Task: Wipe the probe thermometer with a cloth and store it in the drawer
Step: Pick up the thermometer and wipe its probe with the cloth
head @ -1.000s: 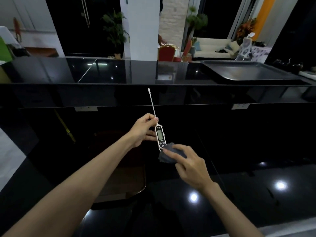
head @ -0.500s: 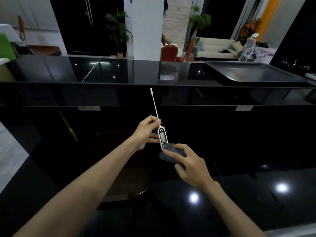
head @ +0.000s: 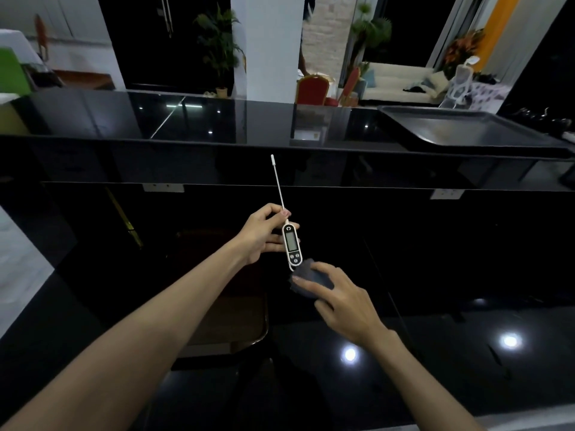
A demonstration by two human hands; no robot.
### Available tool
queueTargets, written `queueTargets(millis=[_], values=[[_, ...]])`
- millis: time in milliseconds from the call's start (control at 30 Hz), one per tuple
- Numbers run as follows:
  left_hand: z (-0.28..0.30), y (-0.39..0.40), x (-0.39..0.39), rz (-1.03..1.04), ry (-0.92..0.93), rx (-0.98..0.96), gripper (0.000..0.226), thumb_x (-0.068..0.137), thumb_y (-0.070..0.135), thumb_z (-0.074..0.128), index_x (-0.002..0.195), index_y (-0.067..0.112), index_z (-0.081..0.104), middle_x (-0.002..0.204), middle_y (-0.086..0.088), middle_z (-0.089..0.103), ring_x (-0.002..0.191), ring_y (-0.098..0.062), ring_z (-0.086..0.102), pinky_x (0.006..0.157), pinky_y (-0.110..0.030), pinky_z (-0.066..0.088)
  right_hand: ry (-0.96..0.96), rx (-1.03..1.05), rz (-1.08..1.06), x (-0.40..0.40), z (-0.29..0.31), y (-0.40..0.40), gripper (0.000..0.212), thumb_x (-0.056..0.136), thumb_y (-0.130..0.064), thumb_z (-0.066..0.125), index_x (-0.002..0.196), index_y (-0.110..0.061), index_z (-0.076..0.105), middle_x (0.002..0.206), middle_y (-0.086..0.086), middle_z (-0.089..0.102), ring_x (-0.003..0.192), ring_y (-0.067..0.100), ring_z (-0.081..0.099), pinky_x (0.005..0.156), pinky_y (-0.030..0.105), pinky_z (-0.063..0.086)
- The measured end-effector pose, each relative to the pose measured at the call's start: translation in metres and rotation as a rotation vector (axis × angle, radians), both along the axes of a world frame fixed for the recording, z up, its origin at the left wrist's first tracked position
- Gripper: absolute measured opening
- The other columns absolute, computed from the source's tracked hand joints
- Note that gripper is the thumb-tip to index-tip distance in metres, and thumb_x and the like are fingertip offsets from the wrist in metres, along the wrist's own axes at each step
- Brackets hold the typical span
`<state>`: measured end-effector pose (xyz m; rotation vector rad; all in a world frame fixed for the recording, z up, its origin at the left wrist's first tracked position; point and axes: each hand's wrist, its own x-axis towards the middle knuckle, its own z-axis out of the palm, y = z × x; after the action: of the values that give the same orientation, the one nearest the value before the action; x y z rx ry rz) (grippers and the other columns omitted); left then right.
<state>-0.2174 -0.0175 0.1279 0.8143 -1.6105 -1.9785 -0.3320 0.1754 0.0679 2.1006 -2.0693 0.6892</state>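
White thermometer [head: 292, 246] pinched in left fingers [head: 281, 213]; right fingers [head: 314, 286] grip cloth [head: 308, 275] (dark).

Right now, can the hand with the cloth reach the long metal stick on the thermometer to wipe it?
Probably yes. The right hand holds the cloth just under the thermometer. The probe sticks up bare above the left hand, with nothing blocking it.

A home's open kitchen is showing here, with a glossy black counter [head: 217, 119] holding a baking tray [head: 460, 132] and looking onto a living area where a white sofa [head: 401, 85], red chair [head: 312, 90] and potted palm [head: 217, 51] are standing.
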Motion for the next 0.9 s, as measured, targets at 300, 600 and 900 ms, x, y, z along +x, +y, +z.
queueTargets(millis=[300, 600, 900], values=[[-0.001, 0.015, -0.012, -0.055, -0.051, -0.097, 0.015, 0.099, 0.029, 0.052, 0.099, 0.016, 0.058, 0.088, -0.003, 0.064, 0.075, -0.016, 0.065, 0.057, -0.027, 0.056, 0.001, -0.089, -0.086, -0.002, 0.034, -0.036, 0.061, 0.084, -0.017, 0.048, 0.143, -0.032, 0.043, 0.139, 0.008, 0.044, 0.116, 0.025, 0.051, 0.066, 0.035, 0.060], [0.001, 0.001, -0.003, 0.031, -0.016, 0.041, 0.012, 0.098, 0.027, 0.054, 0.093, 0.017, 0.060, 0.102, -0.011, 0.073, 0.082, -0.028, 0.070, 0.069, -0.037, 0.062, 0.064, -0.072, 0.016, -0.011, 0.011, 0.006, 0.057, 0.082, -0.019, 0.050, 0.137, -0.034, 0.051, 0.132, 0.006, 0.054, 0.104, 0.022, 0.060, 0.066, 0.032, 0.059], [0.002, 0.016, -0.018, -0.024, -0.062, -0.039, 0.015, 0.099, 0.028, 0.050, 0.092, 0.017, 0.059, 0.091, -0.003, 0.063, 0.079, -0.018, 0.063, 0.062, -0.030, 0.057, -0.025, -0.091, -0.155, 0.004, 0.033, -0.041, 0.060, 0.088, -0.020, 0.043, 0.147, -0.030, 0.037, 0.141, 0.007, 0.040, 0.112, 0.022, 0.049, 0.060, 0.029, 0.058]])
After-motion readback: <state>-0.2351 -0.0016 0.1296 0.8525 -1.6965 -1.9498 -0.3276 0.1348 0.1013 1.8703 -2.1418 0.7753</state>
